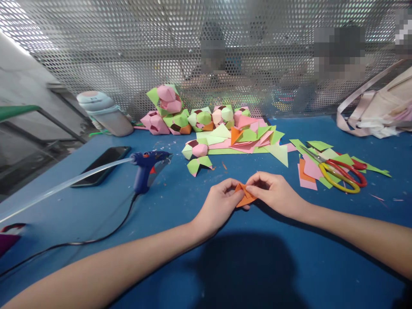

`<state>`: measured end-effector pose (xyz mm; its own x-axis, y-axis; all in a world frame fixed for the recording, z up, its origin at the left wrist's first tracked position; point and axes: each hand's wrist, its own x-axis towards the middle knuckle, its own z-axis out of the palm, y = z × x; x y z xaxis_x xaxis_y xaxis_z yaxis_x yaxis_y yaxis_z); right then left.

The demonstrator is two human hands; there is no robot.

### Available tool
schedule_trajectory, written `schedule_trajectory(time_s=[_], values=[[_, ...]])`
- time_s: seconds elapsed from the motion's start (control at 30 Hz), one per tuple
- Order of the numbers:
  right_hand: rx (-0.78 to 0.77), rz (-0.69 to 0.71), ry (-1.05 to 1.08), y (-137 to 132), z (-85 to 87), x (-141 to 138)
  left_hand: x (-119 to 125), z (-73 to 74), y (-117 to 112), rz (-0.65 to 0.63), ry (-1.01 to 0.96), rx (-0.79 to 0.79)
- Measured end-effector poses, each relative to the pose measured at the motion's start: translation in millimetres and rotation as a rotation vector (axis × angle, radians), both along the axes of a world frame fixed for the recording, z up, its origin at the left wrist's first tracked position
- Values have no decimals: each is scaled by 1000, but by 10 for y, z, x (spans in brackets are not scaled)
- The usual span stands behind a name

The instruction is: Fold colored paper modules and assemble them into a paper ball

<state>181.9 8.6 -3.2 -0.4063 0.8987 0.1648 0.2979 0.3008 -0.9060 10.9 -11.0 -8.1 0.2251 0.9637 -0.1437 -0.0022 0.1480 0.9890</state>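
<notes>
A small folded piece of orange paper (246, 200) is pinched between both hands, just above the blue table. My left hand (216, 206) grips its left side with thumb and fingers closed. On the upper right side, my right hand (277, 193) presses the paper between thumb and fingertips. A green folded paper piece (198, 165) lies beyond my left hand, close to a pink and green paper ball (195, 149). Scissors (337, 168) with red and yellow handles rest on paper scraps to the right of my right hand.
A blue glue gun (144, 169) with a long glue stick stands at left, its black cord crossing the table. Behind it lie a phone (102, 165) and a bottle (104, 112). Several paper balls (167, 101) and loose paper sheets (251, 135) sit by the perforated metal screen (128, 56).
</notes>
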Motion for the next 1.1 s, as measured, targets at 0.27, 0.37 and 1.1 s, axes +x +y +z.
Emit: schedule_trajectory(time_s=[0.27,0.37,1.1], values=[[18,-31,-15,-13,19,-1,11,4,2,1,10,-5],[30,-48,-23,-22,16,-8,8,5,6,-7,23,6],[278,-50,-100,-38,-13,4,-48,44,-20,32,260,272]])
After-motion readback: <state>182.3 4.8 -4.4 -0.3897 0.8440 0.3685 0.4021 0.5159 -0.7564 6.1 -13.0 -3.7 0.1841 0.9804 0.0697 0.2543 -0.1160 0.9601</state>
